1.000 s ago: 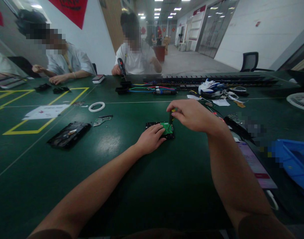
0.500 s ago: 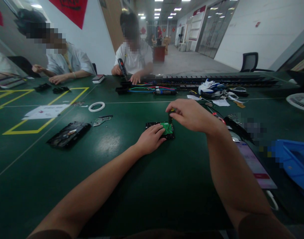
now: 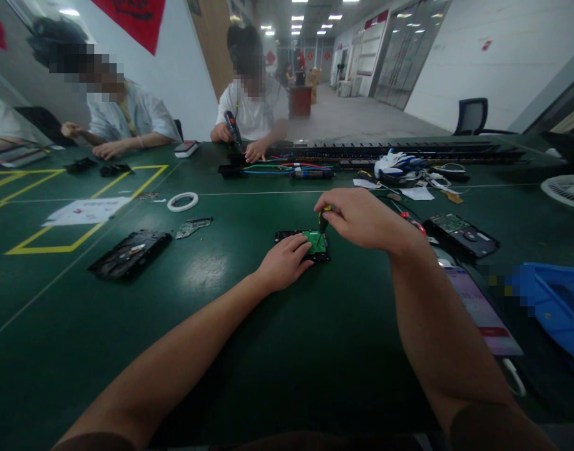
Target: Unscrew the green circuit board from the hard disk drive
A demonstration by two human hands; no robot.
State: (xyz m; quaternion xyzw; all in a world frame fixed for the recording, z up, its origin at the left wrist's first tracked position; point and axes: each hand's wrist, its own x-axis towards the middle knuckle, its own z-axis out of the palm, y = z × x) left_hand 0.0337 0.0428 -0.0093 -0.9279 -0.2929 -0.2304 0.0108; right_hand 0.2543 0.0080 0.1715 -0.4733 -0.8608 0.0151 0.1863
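Observation:
A black hard drive [image 3: 320, 255] with a green circuit board [image 3: 313, 240] facing up lies flat on the green table in front of me. My left hand [image 3: 285, 263] steadies it, fingers laid across the top and thumb along the near edge, covering its left part. Above the drive's right side, my right hand [image 3: 350, 216] has its fingers closed around the handle of a screwdriver [image 3: 322, 223] with black and yellow on it. The screwdriver stands nearly upright, and its shaft points down at the right part of the board. Whether the tip sits in a screw is too small to tell.
Left lie another black drive [image 3: 131, 254], a loose circuit board [image 3: 193, 228] and a white tape roll [image 3: 183, 201]. Right are a drive [image 3: 462, 235], a phone [image 3: 484, 310] and a blue bin [image 3: 556, 307]. Across the table, a person holds a power screwdriver [image 3: 233, 128] near cables and gloves [image 3: 397, 164].
My right hand and the screwdriver handle have shifted very slightly to the right, with more yellow showing on the handle. My left hand and the drive have stayed put.

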